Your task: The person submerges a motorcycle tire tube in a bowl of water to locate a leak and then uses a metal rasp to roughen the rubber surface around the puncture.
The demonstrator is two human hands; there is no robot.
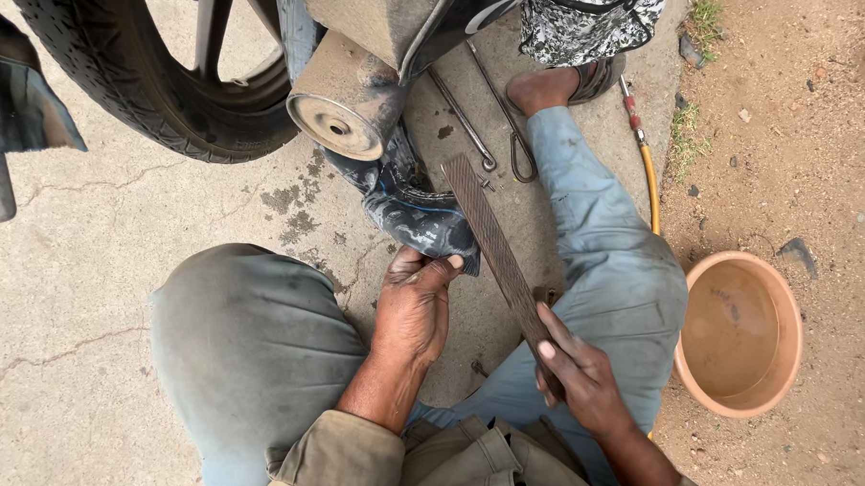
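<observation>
I squat on concrete beside a motorcycle. My left hand (414, 306) pinches the end of a dark rubber inner tube (407, 204) that hangs out from under the bike. My right hand (579, 374) grips the near end of a long flat metal file (490, 236), whose blade runs diagonally up to the left and lies just right of the tube. My knees in grey-blue trousers frame both hands.
The rear tyre (159, 90) and dusty exhaust pipe (343, 107) sit above. Metal tyre levers (476, 126) lie on the concrete by my sandalled foot (552, 85). An orange plastic basin (739, 333) stands on dirt at right, next to a yellow hose (649, 173). Another person's patterned clothing (588, 17) shows at top.
</observation>
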